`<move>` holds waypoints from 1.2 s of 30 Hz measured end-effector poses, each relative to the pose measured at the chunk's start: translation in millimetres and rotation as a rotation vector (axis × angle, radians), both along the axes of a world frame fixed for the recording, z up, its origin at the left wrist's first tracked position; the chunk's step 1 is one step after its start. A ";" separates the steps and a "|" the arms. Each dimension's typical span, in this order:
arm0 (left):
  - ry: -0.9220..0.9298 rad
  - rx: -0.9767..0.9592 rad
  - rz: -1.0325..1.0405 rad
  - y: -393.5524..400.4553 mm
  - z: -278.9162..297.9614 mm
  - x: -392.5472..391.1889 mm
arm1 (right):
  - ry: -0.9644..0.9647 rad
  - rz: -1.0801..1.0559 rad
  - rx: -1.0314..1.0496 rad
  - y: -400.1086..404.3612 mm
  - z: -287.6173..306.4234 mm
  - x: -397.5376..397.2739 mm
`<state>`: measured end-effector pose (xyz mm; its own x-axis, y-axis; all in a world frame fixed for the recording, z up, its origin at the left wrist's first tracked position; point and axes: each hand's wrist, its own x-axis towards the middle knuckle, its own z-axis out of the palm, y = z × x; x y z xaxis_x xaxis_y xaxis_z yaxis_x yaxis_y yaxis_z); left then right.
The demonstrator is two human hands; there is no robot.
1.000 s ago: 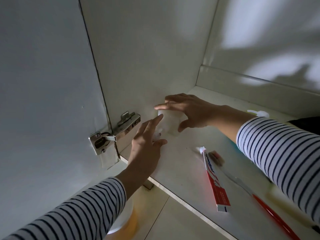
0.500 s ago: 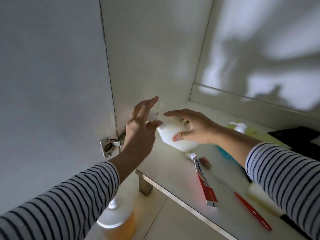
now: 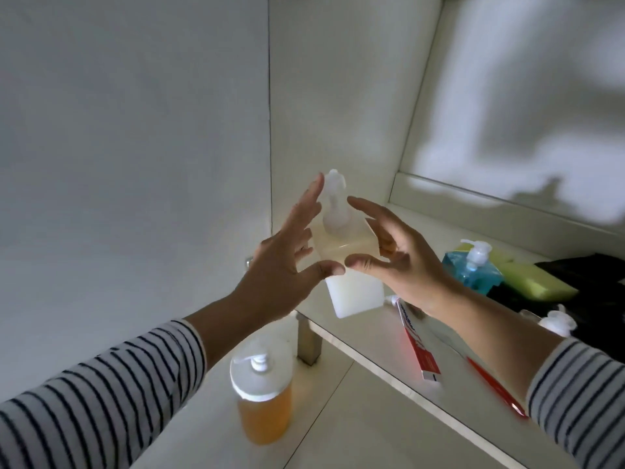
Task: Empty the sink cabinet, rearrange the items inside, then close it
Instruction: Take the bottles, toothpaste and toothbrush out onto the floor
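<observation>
A white square pump bottle (image 3: 355, 292) stands upright at the front left corner of the sink cabinet's floor (image 3: 382, 346), close to the left wall. My left hand (image 3: 284, 265) hovers at its left with fingers spread, thumb near the bottle's shoulder. My right hand (image 3: 402, 265) is at its right, fingers apart and curved. Neither hand grips it. A red and white toothpaste tube (image 3: 417, 343) and a red toothbrush (image 3: 493, 384) lie on the cabinet floor under my right forearm.
A blue pump bottle (image 3: 473, 269), a yellow-green pack (image 3: 531, 275), a black item (image 3: 592, 275) and a white pump top (image 3: 554, 321) sit further right. An orange soap bottle (image 3: 263, 397) stands on the tiled floor beside the cabinet leg (image 3: 308, 343). The open door (image 3: 135, 164) fills the left.
The white bottle, tilted in my right hand half a second ago, now stands upright on the cabinet floor. Both hands have opened and drawn slightly away from it.
</observation>
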<state>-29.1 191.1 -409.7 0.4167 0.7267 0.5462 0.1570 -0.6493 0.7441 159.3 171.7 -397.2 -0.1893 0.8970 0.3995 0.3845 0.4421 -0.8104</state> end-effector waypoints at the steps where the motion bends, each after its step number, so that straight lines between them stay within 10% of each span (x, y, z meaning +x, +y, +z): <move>1: 0.047 -0.004 -0.016 -6.5 0.6 -8.2 | 0.003 0.023 -0.017 -8.4 -1.6 -5.1; 14: 0.327 -0.154 0.058 -113.1 -43.8 -131.8 | 0.012 0.410 -0.308 -92.9 -60.1 -93.8; 36: 0.425 -0.141 0.300 -117.4 -195.1 -168.3 | 0.031 0.188 -0.348 -84.3 -228.9 -164.3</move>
